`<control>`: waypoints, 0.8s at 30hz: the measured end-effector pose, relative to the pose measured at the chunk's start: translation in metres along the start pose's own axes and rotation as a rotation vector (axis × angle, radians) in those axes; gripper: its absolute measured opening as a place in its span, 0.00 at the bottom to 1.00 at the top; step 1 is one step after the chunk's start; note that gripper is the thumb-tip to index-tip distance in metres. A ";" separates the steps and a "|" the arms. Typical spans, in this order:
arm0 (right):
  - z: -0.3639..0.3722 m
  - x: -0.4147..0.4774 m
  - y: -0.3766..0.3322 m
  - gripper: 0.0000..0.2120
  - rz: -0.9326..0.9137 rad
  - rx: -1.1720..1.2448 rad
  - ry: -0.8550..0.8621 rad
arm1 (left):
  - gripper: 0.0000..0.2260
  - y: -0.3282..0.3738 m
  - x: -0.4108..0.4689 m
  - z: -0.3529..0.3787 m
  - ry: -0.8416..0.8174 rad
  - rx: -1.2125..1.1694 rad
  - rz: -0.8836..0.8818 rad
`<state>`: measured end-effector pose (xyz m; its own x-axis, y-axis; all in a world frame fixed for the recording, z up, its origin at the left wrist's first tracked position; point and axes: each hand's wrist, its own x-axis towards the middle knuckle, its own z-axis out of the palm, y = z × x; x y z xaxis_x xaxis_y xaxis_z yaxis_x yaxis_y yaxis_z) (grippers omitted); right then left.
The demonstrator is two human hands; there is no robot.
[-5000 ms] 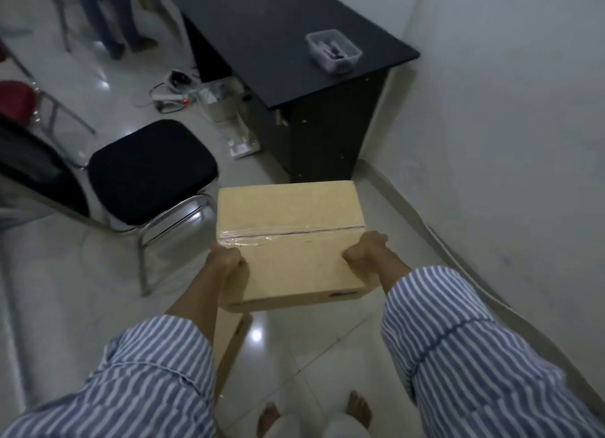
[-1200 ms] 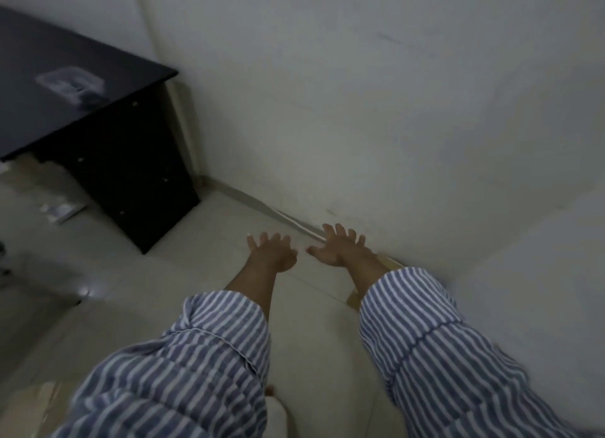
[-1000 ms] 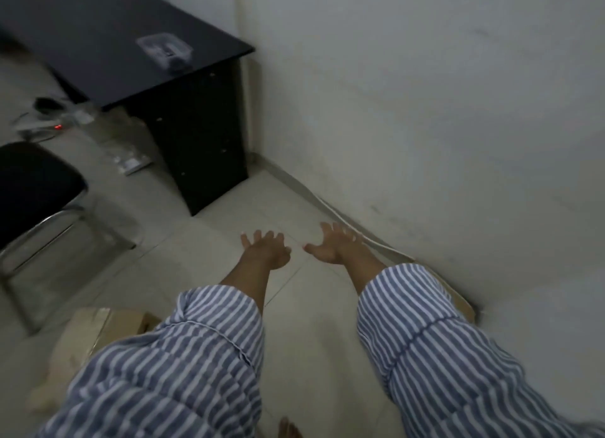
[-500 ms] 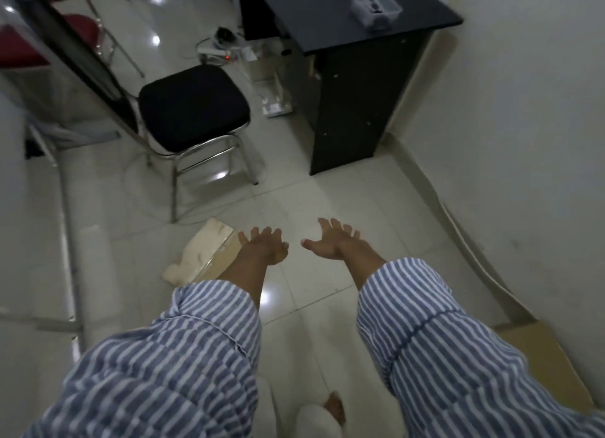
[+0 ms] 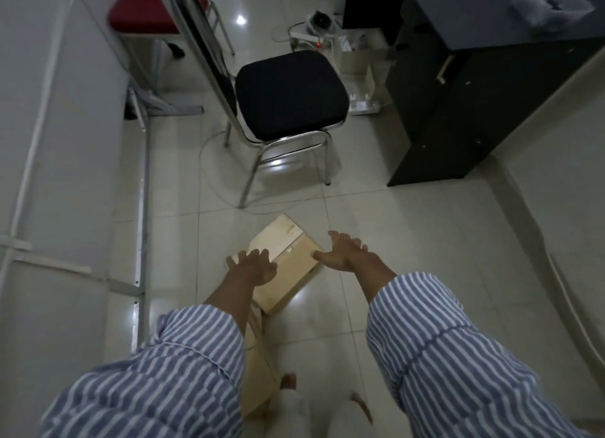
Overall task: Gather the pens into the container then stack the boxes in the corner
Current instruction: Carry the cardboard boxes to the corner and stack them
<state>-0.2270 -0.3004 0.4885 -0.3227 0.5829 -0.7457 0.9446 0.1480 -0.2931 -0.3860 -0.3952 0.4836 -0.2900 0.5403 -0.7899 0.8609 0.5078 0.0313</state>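
1. Both hands empty, fingers spread, reaching down. Left hand (image 5: 253, 266) over near-left edge of the cardboard box (image 5: 288, 267); contact w/ box can't be told. Right hand (image 5: 347, 254) just off its right edge.
2. Box lies on the floor (image 5: 409, 234), turned at an angle, taped seam up, just short of the black chair (image 5: 291, 94). A second piece of cardboard (image 5: 258, 372) lies nearer the feet, partly hidden by left sleeve.
3. Step, as I read it: pick up this box for the corner stack.
4. To do well: palms on opposite short sides, thumbs on top, square it before lift, keep level.
5. Pens' container (image 5: 550, 5) on table, blurred; contents unreadable.
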 end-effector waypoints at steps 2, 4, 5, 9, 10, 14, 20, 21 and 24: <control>0.013 0.034 -0.009 0.39 -0.031 -0.028 -0.005 | 0.25 -0.016 0.026 0.015 -0.012 -0.063 -0.042; 0.020 0.051 -0.009 0.38 -0.028 -0.041 -0.014 | 0.25 -0.024 0.043 0.028 -0.044 -0.081 -0.070; 0.028 0.072 -0.010 0.38 -0.041 -0.058 -0.020 | 0.25 -0.028 0.062 0.039 -0.052 -0.101 -0.088; 0.054 0.158 -0.003 0.39 -0.042 -0.115 -0.038 | 0.26 -0.040 0.151 0.079 -0.037 -0.273 -0.156; 0.061 0.182 0.001 0.38 -0.046 -0.134 -0.042 | 0.27 -0.042 0.177 0.091 -0.028 -0.337 -0.172; 0.089 0.263 0.014 0.39 -0.059 -0.157 -0.022 | 0.32 -0.043 0.259 0.130 0.021 -0.679 -0.352; 0.135 0.360 0.041 0.43 -0.027 -0.142 -0.007 | 0.39 -0.031 0.343 0.171 0.213 -1.260 -0.798; 0.143 0.371 0.045 0.44 -0.009 -0.134 -0.005 | 0.39 -0.033 0.354 0.178 0.246 -1.339 -0.846; 0.162 0.400 0.055 0.46 0.035 -0.079 -0.003 | 0.40 -0.040 0.377 0.199 0.297 -1.521 -0.920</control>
<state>-0.3144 -0.1886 0.0767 -0.2894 0.5863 -0.7566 0.9571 0.1901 -0.2188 -0.4468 -0.3456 0.0622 -0.6080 -0.2373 -0.7576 -0.6497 0.6971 0.3031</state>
